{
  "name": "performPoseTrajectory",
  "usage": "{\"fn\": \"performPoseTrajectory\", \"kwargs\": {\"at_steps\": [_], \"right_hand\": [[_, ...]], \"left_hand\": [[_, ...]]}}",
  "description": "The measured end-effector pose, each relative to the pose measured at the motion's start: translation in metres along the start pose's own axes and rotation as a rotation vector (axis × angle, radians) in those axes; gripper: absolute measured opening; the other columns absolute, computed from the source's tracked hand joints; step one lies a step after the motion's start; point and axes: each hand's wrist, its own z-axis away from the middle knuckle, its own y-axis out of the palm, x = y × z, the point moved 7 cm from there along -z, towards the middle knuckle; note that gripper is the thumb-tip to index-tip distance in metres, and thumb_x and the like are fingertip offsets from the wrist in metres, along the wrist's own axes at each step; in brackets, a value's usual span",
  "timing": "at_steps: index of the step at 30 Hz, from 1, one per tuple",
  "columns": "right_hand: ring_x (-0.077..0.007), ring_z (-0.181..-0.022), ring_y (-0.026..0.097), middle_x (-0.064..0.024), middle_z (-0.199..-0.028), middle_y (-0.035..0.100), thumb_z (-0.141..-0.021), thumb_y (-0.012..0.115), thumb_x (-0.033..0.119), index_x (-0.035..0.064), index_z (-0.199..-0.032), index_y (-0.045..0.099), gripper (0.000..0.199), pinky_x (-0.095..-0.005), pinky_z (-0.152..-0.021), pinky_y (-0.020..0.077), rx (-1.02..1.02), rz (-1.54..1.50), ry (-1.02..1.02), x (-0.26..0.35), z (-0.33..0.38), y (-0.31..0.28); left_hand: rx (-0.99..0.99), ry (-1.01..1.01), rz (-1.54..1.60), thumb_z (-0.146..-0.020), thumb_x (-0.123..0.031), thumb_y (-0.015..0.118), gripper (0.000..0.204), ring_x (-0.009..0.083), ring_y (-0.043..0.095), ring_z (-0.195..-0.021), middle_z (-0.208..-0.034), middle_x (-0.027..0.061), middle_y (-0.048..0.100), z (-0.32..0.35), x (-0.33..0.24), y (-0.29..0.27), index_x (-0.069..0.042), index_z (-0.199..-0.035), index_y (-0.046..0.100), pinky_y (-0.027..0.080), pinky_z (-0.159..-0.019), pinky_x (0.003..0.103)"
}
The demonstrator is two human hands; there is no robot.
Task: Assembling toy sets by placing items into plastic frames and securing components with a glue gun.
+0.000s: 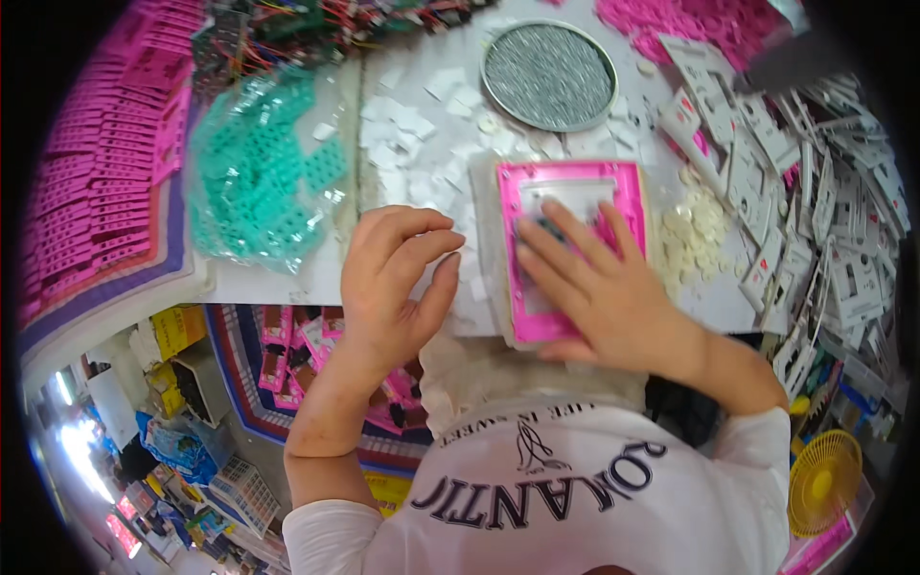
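The right hand lies flat on a pink frame, its fingers spread and pressing down on a small dark piece and a white sheet inside the frame; it grips nothing, it only presses. The frame sits directly under this hand on a pale tray, which rests on the worktop. The left hand is just to the left of the frame, half curled with the fingers bent and the thumb stretched toward the tray's edge; whether a small piece is pinched between the fingertips cannot be told. Under and beyond the left hand small white squares are scattered over the worktop. Just past the right hand's little-finger side lies a heap of pale round discs. Farther out on that side, white and pink cards are piled thickly. Straight ahead of both hands stands a round metal dish with a speckled grey inside. To the far side of the left hand lies a clear bag of green plastic parts, and beyond that rows of pink strips. A tangle of coloured wires lies at the far edge. Near the person's right elbow stands a small yellow fan.
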Motion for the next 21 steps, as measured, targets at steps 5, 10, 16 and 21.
{"fn": "performPoseTrajectory", "kwargs": {"at_steps": [5,10,16,21], "right_hand": [[-0.0346,-0.155,0.022,-0.0183,-0.162,0.033,-0.083,0.066,0.065,-0.0011,-0.151,0.043,0.097,-0.0722,-0.115,0.0192,0.201,0.108,0.030,0.006,0.001,0.021],[-0.0372,-0.155,0.020,-0.0202,-0.162,0.031,-0.084,0.063,0.068,-0.0011,-0.150,0.043,0.098,-0.0726,-0.115,0.0197,0.263,0.141,0.010,0.007,-0.002,0.017],[-0.0374,-0.153,0.024,-0.0200,-0.161,0.035,-0.084,0.065,0.067,-0.0022,-0.147,0.047,0.096,-0.0725,-0.115,0.0191,0.210,0.108,-0.003,0.005,-0.002,0.011],[-0.0378,-0.152,0.028,-0.0204,-0.157,0.040,-0.082,0.068,0.063,-0.0018,-0.143,0.051,0.091,-0.0720,-0.114,0.0202,0.129,0.063,-0.021,0.006,-0.002,0.010]], "left_hand": [[0.038,0.087,-0.183,-0.080,-0.005,0.075,0.019,0.0309,0.064,-0.090,-0.100,0.0095,0.068,-0.065,0.020,-0.020,-0.006,-0.098,0.069,0.051,-0.078,0.039],[-0.092,-0.062,-0.305,-0.086,-0.017,0.071,0.013,0.0300,0.069,-0.080,-0.088,0.0121,0.071,-0.137,0.079,-0.070,-0.006,-0.093,0.073,0.054,-0.073,0.040],[-0.364,-0.271,-0.541,-0.088,-0.032,0.068,0.027,0.0325,0.073,-0.083,-0.089,0.0134,0.076,-0.193,0.191,-0.155,-0.007,-0.095,0.077,0.055,-0.074,0.043],[-0.294,-0.499,-0.517,-0.086,-0.041,0.074,0.041,0.0215,0.069,-0.081,-0.090,0.0086,0.075,-0.250,0.289,-0.191,-0.005,-0.105,0.077,0.053,-0.074,0.037]]}}
